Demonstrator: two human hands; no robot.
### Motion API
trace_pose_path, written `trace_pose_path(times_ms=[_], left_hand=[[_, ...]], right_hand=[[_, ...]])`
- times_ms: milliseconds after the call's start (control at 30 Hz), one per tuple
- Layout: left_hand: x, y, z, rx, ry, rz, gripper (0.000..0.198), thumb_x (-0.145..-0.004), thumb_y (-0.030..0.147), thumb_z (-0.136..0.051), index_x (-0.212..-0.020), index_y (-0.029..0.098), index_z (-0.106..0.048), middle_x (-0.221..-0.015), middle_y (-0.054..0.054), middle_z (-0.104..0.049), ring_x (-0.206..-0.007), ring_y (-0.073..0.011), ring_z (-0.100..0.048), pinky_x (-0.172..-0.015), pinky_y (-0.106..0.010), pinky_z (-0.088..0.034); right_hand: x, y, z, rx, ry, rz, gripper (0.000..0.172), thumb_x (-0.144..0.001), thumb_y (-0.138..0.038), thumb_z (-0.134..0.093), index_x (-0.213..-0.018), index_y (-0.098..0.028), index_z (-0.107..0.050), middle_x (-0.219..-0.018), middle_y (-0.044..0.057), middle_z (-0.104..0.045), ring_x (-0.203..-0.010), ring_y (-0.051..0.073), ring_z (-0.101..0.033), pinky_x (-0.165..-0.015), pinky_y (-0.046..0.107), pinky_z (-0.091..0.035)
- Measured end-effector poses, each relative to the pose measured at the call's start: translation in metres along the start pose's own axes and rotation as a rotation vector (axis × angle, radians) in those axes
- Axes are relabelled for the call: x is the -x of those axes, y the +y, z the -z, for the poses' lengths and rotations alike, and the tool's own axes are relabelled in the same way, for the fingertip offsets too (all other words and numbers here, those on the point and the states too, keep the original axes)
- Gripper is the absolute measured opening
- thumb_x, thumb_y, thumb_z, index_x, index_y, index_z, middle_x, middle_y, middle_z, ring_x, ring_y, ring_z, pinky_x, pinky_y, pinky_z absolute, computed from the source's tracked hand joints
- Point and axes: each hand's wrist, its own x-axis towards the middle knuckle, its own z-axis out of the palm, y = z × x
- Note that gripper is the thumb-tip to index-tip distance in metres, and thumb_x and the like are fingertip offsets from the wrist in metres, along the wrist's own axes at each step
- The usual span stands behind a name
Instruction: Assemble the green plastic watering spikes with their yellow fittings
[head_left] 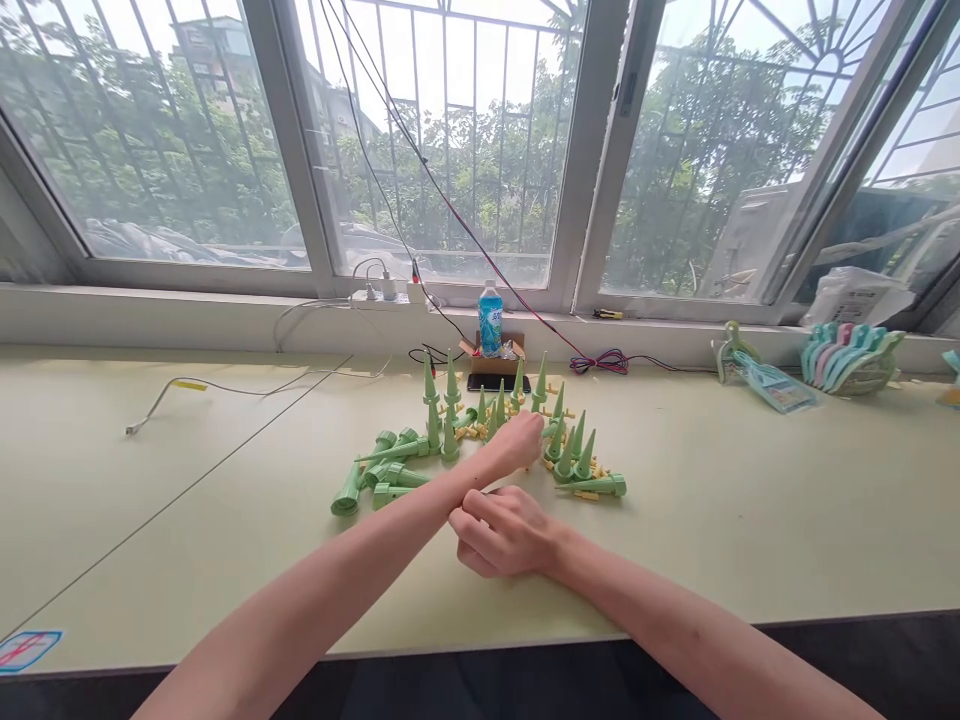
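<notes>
My left hand (519,445) reaches across my right one into a group of green plastic cone spikes (585,455). Its fingers are curled down and their tips are hidden, so I cannot see what they hold. Below the left forearm, my right hand (502,532) is closed near the table surface; anything in it is out of sight. Small yellow pieces (587,495) lie scattered among the spikes. Several spikes stand upright on their wide ends, while others, such as a green spike (346,492) at the left, lie on their sides in a loose heap.
Behind the spikes are a dark phone (499,383), a small cardboard box (517,352) and a blue bottle (490,320). A white cable (225,388) crosses the table's left. Coiled wires (600,361) and pastel plastic items (847,358) lie along the back right.
</notes>
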Motion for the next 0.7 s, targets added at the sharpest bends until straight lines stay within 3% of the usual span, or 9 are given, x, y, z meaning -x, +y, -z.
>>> trace_pose_path(times_ms=[167, 333, 500, 600, 700], left_hand=[[0.003, 0.007, 0.015, 0.017, 0.1, -0.009, 0.022, -0.085, 0.014, -0.051, -0.066, 0.012, -0.061, -0.06, -0.009, -0.055, -0.051, -0.0153, -0.05, -0.048, -0.027, -0.027], [0.012, 0.011, 0.042, 0.026, 0.241, -0.009, 0.022, -0.087, 0.013, -0.048, -0.07, 0.012, -0.062, -0.062, -0.01, -0.057, -0.053, -0.0171, -0.053, -0.049, -0.028, -0.027], [0.043, 0.0, 0.074, 0.095, 0.505, -0.09, 0.018, -0.088, 0.017, -0.05, -0.076, 0.015, -0.063, -0.069, -0.006, -0.063, -0.058, -0.0153, -0.054, -0.054, -0.026, -0.032], [0.065, -0.01, 0.083, 0.153, 0.575, -0.114, 0.017, -0.087, 0.019, -0.051, -0.077, 0.016, -0.064, -0.072, -0.003, -0.065, -0.059, -0.0133, -0.052, -0.058, -0.025, -0.036], [0.081, -0.02, 0.08, 0.222, 0.597, -0.075, 0.016, -0.086, 0.021, -0.052, -0.08, 0.017, -0.067, -0.073, -0.001, -0.066, -0.054, -0.0104, -0.048, -0.059, -0.025, -0.038]], right_hand=[[-0.002, 0.0, 0.004, -0.013, 0.01, -0.007, 0.008, -0.082, -0.013, -0.046, -0.085, -0.015, -0.053, -0.066, -0.002, -0.048, -0.049, 0.009, -0.041, -0.044, 0.024, -0.031], [-0.003, 0.002, 0.008, 0.012, -0.036, 0.0, 0.009, -0.082, -0.012, -0.046, -0.079, -0.016, -0.053, -0.064, -0.001, -0.046, -0.05, 0.01, -0.039, -0.043, 0.025, -0.029], [-0.004, 0.003, 0.007, 0.014, -0.042, -0.044, 0.01, -0.08, -0.011, -0.045, -0.076, -0.017, -0.051, -0.063, -0.002, -0.043, -0.049, 0.01, -0.032, -0.041, 0.025, -0.023], [-0.003, 0.003, 0.005, 0.015, -0.046, -0.092, 0.01, -0.08, -0.01, -0.044, -0.077, -0.018, -0.05, -0.064, -0.002, -0.042, -0.049, 0.01, -0.029, -0.042, 0.024, -0.023], [-0.001, 0.004, 0.003, 0.022, -0.066, -0.114, 0.01, -0.081, -0.011, -0.045, -0.075, -0.018, -0.047, -0.063, -0.002, -0.041, -0.049, 0.01, -0.03, -0.043, 0.025, -0.022]])
